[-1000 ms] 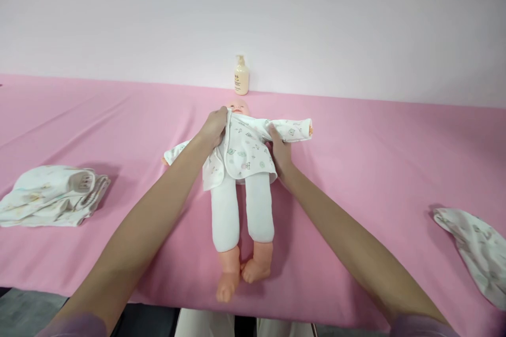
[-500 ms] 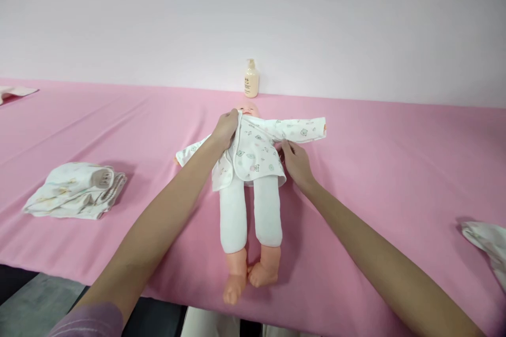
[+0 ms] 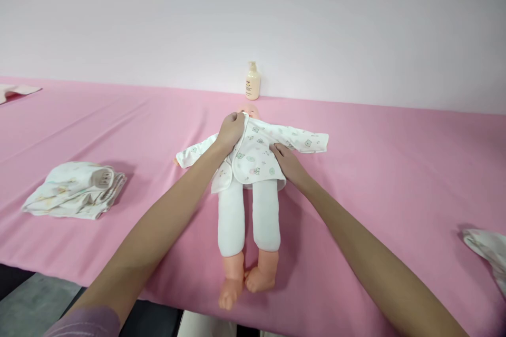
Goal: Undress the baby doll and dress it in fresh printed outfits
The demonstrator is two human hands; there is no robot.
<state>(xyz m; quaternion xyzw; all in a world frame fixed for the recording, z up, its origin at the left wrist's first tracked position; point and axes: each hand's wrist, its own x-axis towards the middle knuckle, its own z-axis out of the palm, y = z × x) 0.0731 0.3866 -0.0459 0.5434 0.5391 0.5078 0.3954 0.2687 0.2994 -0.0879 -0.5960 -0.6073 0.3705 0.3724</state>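
A baby doll [image 3: 231,280] lies on its back on the pink-covered table, feet toward me. It wears a white baby shirt [image 3: 256,155] with small printed animals, and its legs are white down to bare feet. At the collar, my left hand [image 3: 231,130] is closed on the front edge of the shirt, drawn up over the lower part of the doll's head. My right hand [image 3: 288,162] rests against the shirt's side below the outstretched sleeve, fingers stretched along the cloth. Its lower fingers are partly hidden. The shirt's other front panel hangs beside the doll's hip.
A cream pump bottle [image 3: 253,82] stands behind the doll's head near the white wall. Folded patterned cloth [image 3: 73,190] lies at left, and another light cloth [image 3: 488,250] at the right edge. A pale pink cloth [image 3: 18,91] lies far left. The table's front edge runs beneath my forearms.
My right hand has moved slightly left onto the side of the shirt, its fingers less pinched. The sleeve on the right has dropped lower. My left hand still grips the collar edge.
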